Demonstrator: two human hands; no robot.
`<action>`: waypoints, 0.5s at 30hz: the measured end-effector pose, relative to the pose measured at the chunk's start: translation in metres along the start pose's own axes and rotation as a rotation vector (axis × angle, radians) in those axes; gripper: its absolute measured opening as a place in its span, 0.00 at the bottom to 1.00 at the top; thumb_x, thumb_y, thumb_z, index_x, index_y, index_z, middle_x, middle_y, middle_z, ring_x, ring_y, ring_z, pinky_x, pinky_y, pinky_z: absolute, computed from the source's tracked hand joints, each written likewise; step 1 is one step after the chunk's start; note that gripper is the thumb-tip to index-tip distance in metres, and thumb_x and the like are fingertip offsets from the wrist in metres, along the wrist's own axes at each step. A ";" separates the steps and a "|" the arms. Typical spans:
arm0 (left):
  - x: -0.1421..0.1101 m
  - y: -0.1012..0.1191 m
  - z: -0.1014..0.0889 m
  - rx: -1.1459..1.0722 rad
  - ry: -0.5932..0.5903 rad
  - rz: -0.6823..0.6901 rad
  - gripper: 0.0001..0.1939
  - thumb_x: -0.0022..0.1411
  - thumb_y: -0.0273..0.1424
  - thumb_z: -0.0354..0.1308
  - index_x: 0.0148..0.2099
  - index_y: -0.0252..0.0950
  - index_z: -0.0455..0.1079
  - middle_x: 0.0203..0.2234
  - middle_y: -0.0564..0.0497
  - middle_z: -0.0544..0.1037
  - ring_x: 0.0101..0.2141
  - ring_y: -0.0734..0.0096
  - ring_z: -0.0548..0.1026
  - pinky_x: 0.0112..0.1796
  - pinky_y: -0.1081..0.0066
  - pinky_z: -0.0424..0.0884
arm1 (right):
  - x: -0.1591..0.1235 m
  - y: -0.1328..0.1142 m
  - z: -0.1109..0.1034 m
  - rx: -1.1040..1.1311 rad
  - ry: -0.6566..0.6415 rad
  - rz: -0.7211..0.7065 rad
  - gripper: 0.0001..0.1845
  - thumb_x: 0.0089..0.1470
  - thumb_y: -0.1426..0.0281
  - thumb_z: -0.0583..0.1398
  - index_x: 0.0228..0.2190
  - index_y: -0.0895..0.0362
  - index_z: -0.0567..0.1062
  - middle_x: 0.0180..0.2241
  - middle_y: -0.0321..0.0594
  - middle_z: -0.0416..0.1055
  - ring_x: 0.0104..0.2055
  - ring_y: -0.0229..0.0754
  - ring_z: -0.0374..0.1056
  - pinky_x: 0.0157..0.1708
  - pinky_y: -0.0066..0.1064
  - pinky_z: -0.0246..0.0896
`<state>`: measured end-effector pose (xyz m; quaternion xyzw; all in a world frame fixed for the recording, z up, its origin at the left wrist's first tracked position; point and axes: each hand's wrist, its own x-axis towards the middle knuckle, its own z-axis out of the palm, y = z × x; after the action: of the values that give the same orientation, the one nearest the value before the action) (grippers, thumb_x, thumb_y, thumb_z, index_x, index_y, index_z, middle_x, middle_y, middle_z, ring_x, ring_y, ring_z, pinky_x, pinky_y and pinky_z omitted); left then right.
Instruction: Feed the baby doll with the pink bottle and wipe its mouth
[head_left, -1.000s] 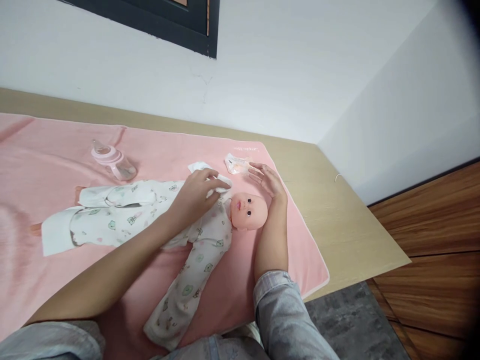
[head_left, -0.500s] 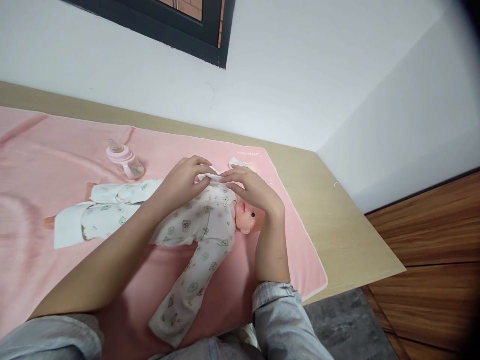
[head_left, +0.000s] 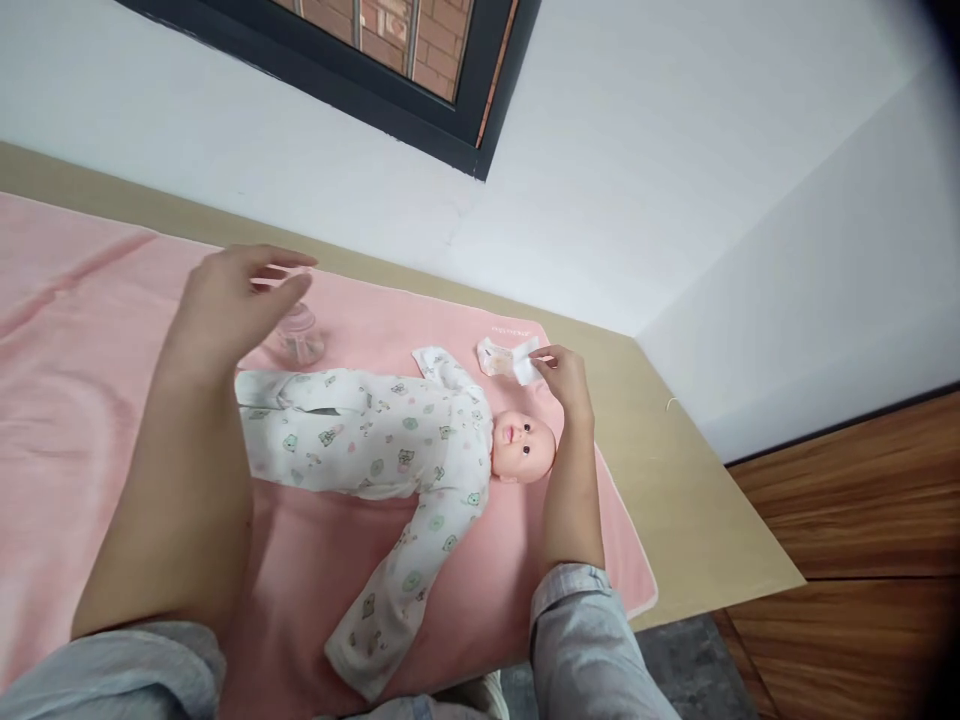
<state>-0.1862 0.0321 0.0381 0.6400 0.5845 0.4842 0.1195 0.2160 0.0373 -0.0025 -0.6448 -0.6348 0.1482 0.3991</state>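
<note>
A baby doll [head_left: 519, 447] in a patterned white outfit [head_left: 390, 435] lies on its back, its head toward the right. Beyond its head, my right hand [head_left: 566, 380] pinches a small white wipe [head_left: 526, 362] beside a clear and white packet [head_left: 495, 357]. My left hand [head_left: 225, 305] is raised at the left with thumb and fingers apart, nothing between them. It partly covers a pink baby bottle [head_left: 302, 340]; whether they touch I cannot tell. My left forearm hides the doll's lower legs.
A pink blanket [head_left: 300, 580] lies under the doll on a wooden table [head_left: 675, 500]. A white wall [head_left: 585, 180] with a dark-framed window [head_left: 480, 160] stands behind the table. Wooden panels [head_left: 847, 520] are at the right, above a dark floor [head_left: 690, 660].
My hands have parted from the doll's far sleeve. The left has moved left to the bottle; the right has moved right with the wipe to the packet. The view has shifted slightly.
</note>
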 end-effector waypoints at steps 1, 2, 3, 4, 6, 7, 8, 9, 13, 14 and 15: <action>0.002 -0.009 -0.005 0.013 0.031 -0.039 0.17 0.63 0.36 0.57 0.52 0.37 0.74 0.46 0.49 0.78 0.42 0.65 0.76 0.48 0.62 0.72 | 0.007 0.004 0.001 -0.024 0.007 -0.012 0.10 0.49 0.74 0.59 0.32 0.55 0.80 0.39 0.42 0.76 0.32 0.41 0.69 0.46 0.43 0.67; 0.004 -0.018 -0.009 0.030 0.060 -0.078 0.17 0.63 0.36 0.58 0.52 0.38 0.74 0.46 0.50 0.78 0.42 0.66 0.76 0.49 0.61 0.72 | 0.013 0.008 0.003 -0.039 0.002 -0.024 0.11 0.49 0.75 0.59 0.33 0.55 0.80 0.40 0.41 0.76 0.32 0.41 0.69 0.47 0.44 0.66; 0.007 -0.027 -0.012 0.048 0.075 -0.116 0.17 0.62 0.36 0.58 0.52 0.40 0.74 0.46 0.51 0.78 0.42 0.66 0.76 0.49 0.61 0.71 | 0.019 0.011 0.005 -0.042 -0.018 -0.035 0.12 0.48 0.76 0.59 0.33 0.54 0.80 0.41 0.41 0.76 0.32 0.40 0.69 0.49 0.44 0.66; 0.009 -0.035 -0.013 0.061 0.075 -0.152 0.18 0.61 0.36 0.59 0.53 0.41 0.74 0.47 0.52 0.78 0.43 0.66 0.76 0.50 0.60 0.71 | 0.025 0.014 0.008 -0.031 -0.045 -0.047 0.13 0.48 0.77 0.59 0.34 0.54 0.80 0.43 0.41 0.75 0.32 0.40 0.69 0.50 0.45 0.66; 0.013 -0.052 -0.013 0.087 0.041 -0.229 0.21 0.60 0.36 0.59 0.55 0.42 0.71 0.48 0.52 0.77 0.44 0.64 0.75 0.49 0.59 0.71 | 0.035 0.019 0.012 0.025 -0.099 -0.069 0.16 0.48 0.76 0.59 0.39 0.53 0.79 0.47 0.41 0.74 0.34 0.39 0.70 0.51 0.45 0.66; 0.016 -0.059 -0.011 0.106 0.014 -0.266 0.23 0.59 0.36 0.59 0.57 0.42 0.69 0.48 0.52 0.76 0.44 0.63 0.74 0.49 0.58 0.71 | 0.039 0.020 0.014 0.061 -0.123 -0.071 0.17 0.49 0.75 0.59 0.42 0.53 0.79 0.49 0.41 0.73 0.35 0.40 0.71 0.51 0.45 0.66; 0.018 -0.067 -0.009 0.125 -0.016 -0.297 0.25 0.59 0.35 0.59 0.59 0.41 0.68 0.48 0.51 0.76 0.45 0.62 0.74 0.49 0.58 0.70 | 0.043 0.022 0.016 0.092 -0.148 -0.062 0.18 0.50 0.74 0.60 0.44 0.53 0.77 0.50 0.41 0.72 0.36 0.40 0.72 0.51 0.45 0.67; 0.021 -0.074 -0.006 0.144 -0.045 -0.323 0.28 0.58 0.34 0.59 0.60 0.40 0.66 0.48 0.50 0.75 0.45 0.61 0.73 0.48 0.57 0.70 | 0.046 0.024 0.018 0.115 -0.172 -0.038 0.19 0.50 0.74 0.60 0.46 0.53 0.77 0.51 0.42 0.72 0.37 0.41 0.72 0.51 0.46 0.67; 0.029 -0.102 0.007 0.176 -0.156 -0.324 0.35 0.54 0.31 0.59 0.64 0.35 0.60 0.48 0.46 0.74 0.42 0.60 0.71 0.42 0.62 0.69 | 0.052 0.034 0.025 0.178 -0.261 0.168 0.20 0.49 0.75 0.63 0.46 0.57 0.76 0.42 0.44 0.76 0.33 0.40 0.74 0.51 0.51 0.67; 0.031 -0.108 0.009 0.181 -0.180 -0.305 0.36 0.54 0.31 0.60 0.65 0.35 0.59 0.47 0.45 0.74 0.41 0.61 0.71 0.40 0.64 0.68 | 0.052 0.038 0.025 0.195 -0.268 0.205 0.19 0.48 0.76 0.63 0.44 0.59 0.77 0.41 0.44 0.77 0.31 0.39 0.74 0.51 0.51 0.68; 0.032 -0.114 0.011 0.187 -0.200 -0.284 0.36 0.54 0.31 0.60 0.65 0.34 0.59 0.47 0.45 0.74 0.40 0.62 0.71 0.38 0.66 0.68 | 0.051 0.042 0.025 0.210 -0.267 0.227 0.17 0.48 0.76 0.63 0.43 0.59 0.77 0.41 0.45 0.77 0.30 0.38 0.74 0.50 0.50 0.68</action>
<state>-0.2552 0.0974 -0.0338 0.6043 0.6967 0.3399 0.1841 0.2356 0.0989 -0.0321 -0.6416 -0.5863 0.3417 0.3575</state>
